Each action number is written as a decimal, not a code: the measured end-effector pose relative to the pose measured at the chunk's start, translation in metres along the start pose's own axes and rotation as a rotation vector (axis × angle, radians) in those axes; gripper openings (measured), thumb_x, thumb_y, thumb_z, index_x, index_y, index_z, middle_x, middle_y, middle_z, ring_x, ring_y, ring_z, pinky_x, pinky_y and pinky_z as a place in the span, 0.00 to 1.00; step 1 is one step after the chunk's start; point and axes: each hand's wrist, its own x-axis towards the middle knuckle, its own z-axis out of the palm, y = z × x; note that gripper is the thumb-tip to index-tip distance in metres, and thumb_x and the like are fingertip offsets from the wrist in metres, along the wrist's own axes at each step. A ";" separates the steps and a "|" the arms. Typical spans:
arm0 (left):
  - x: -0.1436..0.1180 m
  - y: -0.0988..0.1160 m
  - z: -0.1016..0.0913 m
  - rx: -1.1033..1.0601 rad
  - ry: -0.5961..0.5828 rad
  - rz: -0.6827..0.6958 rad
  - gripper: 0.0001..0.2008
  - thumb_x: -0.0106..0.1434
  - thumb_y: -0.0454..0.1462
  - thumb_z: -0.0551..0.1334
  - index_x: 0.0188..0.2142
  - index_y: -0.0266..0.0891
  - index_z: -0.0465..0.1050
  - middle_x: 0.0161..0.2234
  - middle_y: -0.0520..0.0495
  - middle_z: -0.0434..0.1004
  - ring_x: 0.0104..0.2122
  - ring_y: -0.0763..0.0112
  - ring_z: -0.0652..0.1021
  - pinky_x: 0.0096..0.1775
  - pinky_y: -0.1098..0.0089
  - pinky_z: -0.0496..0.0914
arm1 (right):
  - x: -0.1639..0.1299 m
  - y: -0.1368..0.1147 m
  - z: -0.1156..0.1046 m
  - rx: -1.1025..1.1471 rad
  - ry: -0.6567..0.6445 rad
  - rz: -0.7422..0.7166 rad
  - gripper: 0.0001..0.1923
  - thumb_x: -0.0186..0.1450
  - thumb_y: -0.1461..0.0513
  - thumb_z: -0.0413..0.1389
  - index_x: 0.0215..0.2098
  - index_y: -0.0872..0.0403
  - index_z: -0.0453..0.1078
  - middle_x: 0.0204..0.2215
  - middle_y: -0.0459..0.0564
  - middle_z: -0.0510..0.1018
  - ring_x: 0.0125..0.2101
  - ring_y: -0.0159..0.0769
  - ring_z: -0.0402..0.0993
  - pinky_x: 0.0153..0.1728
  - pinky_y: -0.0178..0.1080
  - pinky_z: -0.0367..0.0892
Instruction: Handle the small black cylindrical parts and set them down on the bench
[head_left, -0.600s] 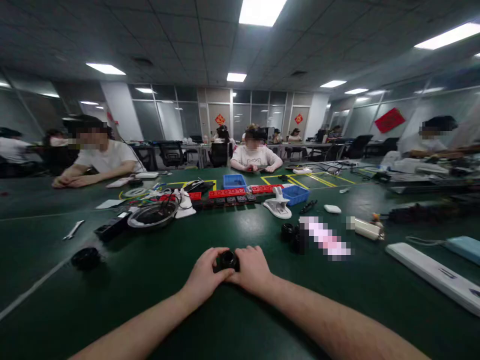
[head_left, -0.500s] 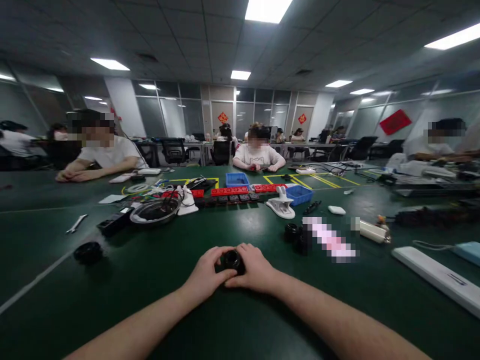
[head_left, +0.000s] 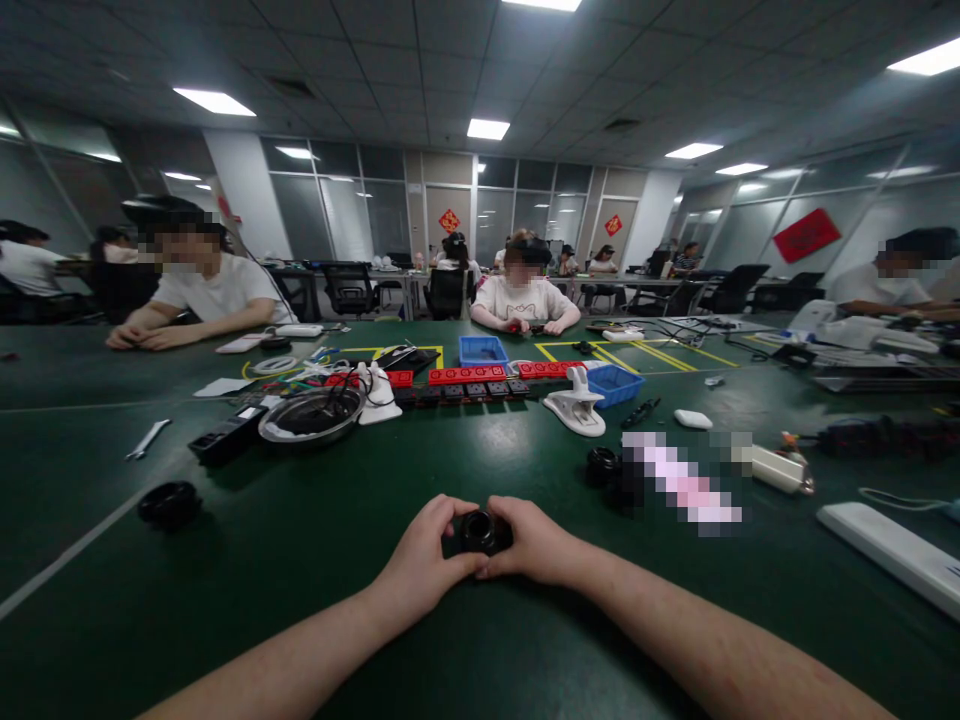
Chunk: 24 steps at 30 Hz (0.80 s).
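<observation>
Close in front of me on the green table (head_left: 337, 640), a small black round part (head_left: 478, 530) with a circular opening on top sits between my two hands. My left hand (head_left: 429, 555) curls around its left side, thumb at the near edge. From the right, my right hand (head_left: 529, 540) wraps it with fingers at the far side and thumb near the other thumb. The fingers cover much of its sides, so its exact kind does not show. A similar black part (head_left: 171, 505) lies to the left, and another one (head_left: 602, 465) to the right.
Farther back are a metal bowl (head_left: 311, 440) of dark cables, a white clamp stand (head_left: 576, 408), red power strips (head_left: 466, 375) and blue bins (head_left: 615, 384). A wrench (head_left: 150, 440) lies left; a long white bar (head_left: 892, 555) lies right. Co-workers sit across the table.
The view has shifted slightly. Both hands stay around the black part, and the right fingers have shifted a little on it, baring more of its opening.
</observation>
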 end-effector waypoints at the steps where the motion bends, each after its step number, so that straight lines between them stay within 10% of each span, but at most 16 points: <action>1: -0.001 0.000 0.002 0.016 0.036 -0.026 0.16 0.47 0.36 0.64 0.37 0.40 0.67 0.33 0.50 0.65 0.32 0.67 0.67 0.33 0.69 0.63 | -0.001 -0.004 0.004 -0.083 0.059 0.032 0.20 0.44 0.52 0.62 0.27 0.56 0.63 0.24 0.43 0.66 0.24 0.31 0.61 0.22 0.31 0.54; 6: -0.001 0.002 0.002 0.030 0.080 -0.019 0.16 0.48 0.36 0.63 0.38 0.39 0.66 0.34 0.49 0.65 0.32 0.66 0.67 0.35 0.67 0.64 | -0.006 -0.016 0.009 -0.307 0.228 0.006 0.22 0.47 0.49 0.58 0.30 0.57 0.65 0.28 0.50 0.69 0.31 0.39 0.64 0.33 0.41 0.57; 10: 0.002 0.002 -0.009 -0.013 -0.072 0.043 0.17 0.52 0.37 0.61 0.42 0.43 0.66 0.34 0.50 0.66 0.32 0.68 0.68 0.34 0.69 0.64 | -0.006 -0.007 -0.006 -0.012 0.024 -0.181 0.27 0.47 0.55 0.61 0.43 0.54 0.63 0.36 0.48 0.69 0.36 0.38 0.64 0.37 0.38 0.59; 16: 0.002 -0.003 -0.016 -0.069 -0.159 0.118 0.22 0.51 0.36 0.62 0.47 0.44 0.65 0.35 0.51 0.66 0.33 0.70 0.68 0.34 0.71 0.63 | -0.001 0.007 -0.017 0.318 -0.207 -0.187 0.15 0.51 0.66 0.58 0.38 0.57 0.66 0.31 0.44 0.69 0.32 0.31 0.65 0.32 0.32 0.60; 24: -0.007 0.004 -0.002 -0.042 0.012 0.030 0.17 0.46 0.33 0.64 0.38 0.39 0.67 0.33 0.51 0.65 0.31 0.69 0.67 0.32 0.71 0.63 | -0.007 -0.006 0.010 -0.125 0.126 0.035 0.22 0.43 0.50 0.62 0.27 0.56 0.62 0.23 0.43 0.66 0.25 0.32 0.61 0.24 0.32 0.54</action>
